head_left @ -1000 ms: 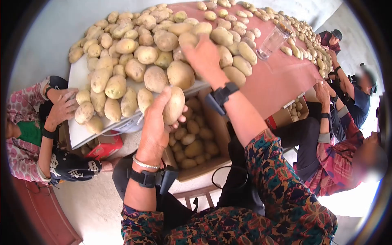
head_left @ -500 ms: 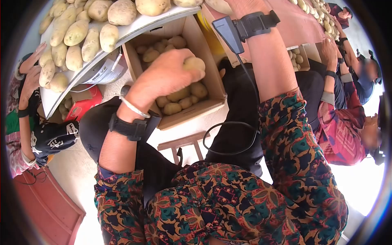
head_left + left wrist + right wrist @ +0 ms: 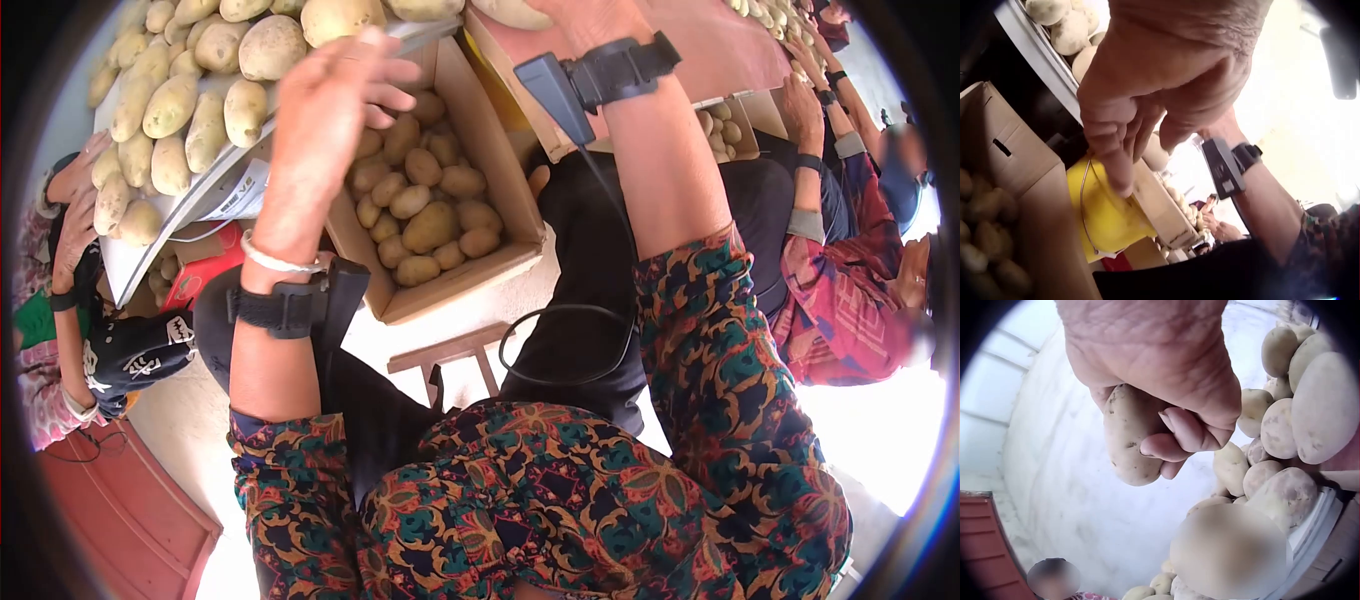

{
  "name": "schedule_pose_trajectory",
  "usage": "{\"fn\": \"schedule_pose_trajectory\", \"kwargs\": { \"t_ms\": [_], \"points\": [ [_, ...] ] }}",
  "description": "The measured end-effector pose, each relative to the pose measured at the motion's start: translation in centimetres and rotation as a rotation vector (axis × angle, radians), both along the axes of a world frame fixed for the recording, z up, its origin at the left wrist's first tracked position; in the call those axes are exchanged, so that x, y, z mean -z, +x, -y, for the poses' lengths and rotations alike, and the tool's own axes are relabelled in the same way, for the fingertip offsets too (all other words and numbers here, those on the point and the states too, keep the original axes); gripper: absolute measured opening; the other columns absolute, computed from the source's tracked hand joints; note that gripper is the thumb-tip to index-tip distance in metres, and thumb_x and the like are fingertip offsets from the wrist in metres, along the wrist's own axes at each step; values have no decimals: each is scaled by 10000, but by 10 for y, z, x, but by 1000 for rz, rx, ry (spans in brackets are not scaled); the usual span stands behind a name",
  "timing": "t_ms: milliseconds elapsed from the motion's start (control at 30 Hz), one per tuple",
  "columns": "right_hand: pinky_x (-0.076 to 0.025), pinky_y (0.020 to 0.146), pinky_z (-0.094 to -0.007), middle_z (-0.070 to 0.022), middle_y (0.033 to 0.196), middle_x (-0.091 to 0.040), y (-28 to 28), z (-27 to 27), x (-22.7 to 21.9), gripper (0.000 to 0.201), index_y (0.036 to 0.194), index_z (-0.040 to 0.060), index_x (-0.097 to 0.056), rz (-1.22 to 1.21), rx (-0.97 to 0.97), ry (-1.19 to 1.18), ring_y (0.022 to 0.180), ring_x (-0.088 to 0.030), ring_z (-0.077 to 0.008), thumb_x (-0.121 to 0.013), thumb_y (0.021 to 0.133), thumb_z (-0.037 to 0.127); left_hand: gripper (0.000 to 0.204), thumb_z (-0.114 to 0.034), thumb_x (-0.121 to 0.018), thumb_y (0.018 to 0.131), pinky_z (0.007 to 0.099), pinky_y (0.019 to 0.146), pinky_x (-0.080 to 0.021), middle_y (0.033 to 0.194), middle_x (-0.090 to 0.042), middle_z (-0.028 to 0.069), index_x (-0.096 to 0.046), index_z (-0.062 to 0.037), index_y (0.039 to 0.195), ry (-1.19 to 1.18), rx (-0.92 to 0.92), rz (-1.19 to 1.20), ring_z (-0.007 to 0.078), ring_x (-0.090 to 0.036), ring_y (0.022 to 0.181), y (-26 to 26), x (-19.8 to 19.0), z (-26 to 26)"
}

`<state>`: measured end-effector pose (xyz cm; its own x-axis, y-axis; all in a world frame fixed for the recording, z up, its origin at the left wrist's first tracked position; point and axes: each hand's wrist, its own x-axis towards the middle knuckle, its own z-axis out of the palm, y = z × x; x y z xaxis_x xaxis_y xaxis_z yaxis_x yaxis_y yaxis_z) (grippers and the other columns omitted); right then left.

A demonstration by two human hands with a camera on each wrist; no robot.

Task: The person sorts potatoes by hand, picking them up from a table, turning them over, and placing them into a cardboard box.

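Observation:
My left hand (image 3: 325, 110) is raised by the table's edge, beside the cardboard box (image 3: 510, 262), its fingers loosely bent and holding nothing. Inside that box lie several potatoes (image 3: 432, 227). In the right wrist view, my right hand (image 3: 1160, 369) grips a long pale potato (image 3: 1130, 437) with its fingers curled around it. The head view cuts this hand off at its top edge, above the red part of the table. Close to the left hand is the potato pile (image 3: 222, 45) on the white table corner.
A yellow bucket (image 3: 1107, 206) with a wire handle stands beside the box. Another box of potatoes (image 3: 722, 135) is at the right, near seated people. At the left, another person's hands (image 3: 75, 220) are by the table corner. A red-and-white box (image 3: 205, 265) sits below it.
The left hand carried a potato from the table down into the box, released it and rose to the table edge. The right hand has left the pile with a potato. The head view has tilted down.

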<state>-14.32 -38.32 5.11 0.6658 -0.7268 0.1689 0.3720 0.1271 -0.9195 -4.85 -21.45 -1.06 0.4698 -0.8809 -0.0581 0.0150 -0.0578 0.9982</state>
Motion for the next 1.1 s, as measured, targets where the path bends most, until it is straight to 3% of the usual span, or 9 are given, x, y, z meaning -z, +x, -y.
{"fn": "schedule_pose_trajectory", "kwargs": {
  "t_ms": [133,233,333,400,467,600,633,833,1100],
  "points": [
    [-477,643,-228,-7,1010,-594,-1,-9,6,284,1093,55,-608,80,-132,-17,883,-573,-118,-595,891,255,455,-336,-418,987,232,591,-466,952,-695,162,-579,61,1141,-153,-140,-215,155,-645,725,24,-10,-7],
    [-500,752,-266,-46,981,-632,-3,-33,-8,234,965,6,-622,-26,129,-395,851,-617,-158,-568,895,222,588,-459,-421,985,247,590,-468,1001,-682,185,-510,79,1206,-241,-122,-305,186,-650,757,20,-9,-7],
    [-502,745,-321,-141,892,-666,1,-45,0,524,1057,13,-633,-174,138,-597,834,-641,-186,-649,830,485,689,-573,-452,948,240,572,-468,1004,-661,151,-469,46,1249,-284,-157,-464,214,-653,776,2,-25,-11],
    [-510,719,-333,-143,891,-665,5,-55,9,451,1044,17,-627,-265,30,-771,777,-650,-214,-667,838,417,611,-582,-413,955,251,581,-427,1012,-647,104,-488,-47,1240,-317,-65,-500,199,-633,862,6,-27,-18],
    [-498,670,-312,-92,866,-659,2,-64,5,378,1059,26,-641,-320,-27,-1064,758,-614,-171,-701,839,327,499,-569,-468,932,231,480,-393,876,-661,21,-552,-111,1113,-192,-138,-543,156,-615,631,11,-22,-20],
    [-501,657,-327,-106,761,-654,3,-66,1,277,912,23,-673,-661,-62,-974,664,-614,-204,-694,837,288,432,-532,-474,931,230,356,-313,765,-644,69,-552,-121,1037,-149,-177,-707,170,-590,541,13,-21,-33],
    [-512,711,-394,-171,810,-668,3,-64,5,249,905,70,-685,-647,43,-975,762,-645,-333,-635,828,301,422,-528,-475,929,236,328,-291,747,-637,84,-546,-122,1019,-141,-159,-739,174,-591,534,14,-23,-36],
    [-513,774,-403,-165,871,-685,10,-35,11,183,931,76,-685,-772,407,-790,855,-655,-332,-646,809,207,426,-537,-484,922,242,340,-307,725,-619,91,-521,-122,1013,-152,-232,-714,184,-601,547,15,-29,-39],
    [-512,788,-410,-171,926,-684,28,-41,22,258,1029,54,-643,-684,508,-800,874,-655,-346,-659,795,162,429,-523,-503,923,246,339,-327,754,-615,76,-525,-102,997,-222,-191,-799,213,-633,602,21,-27,-50]
  ]
}}
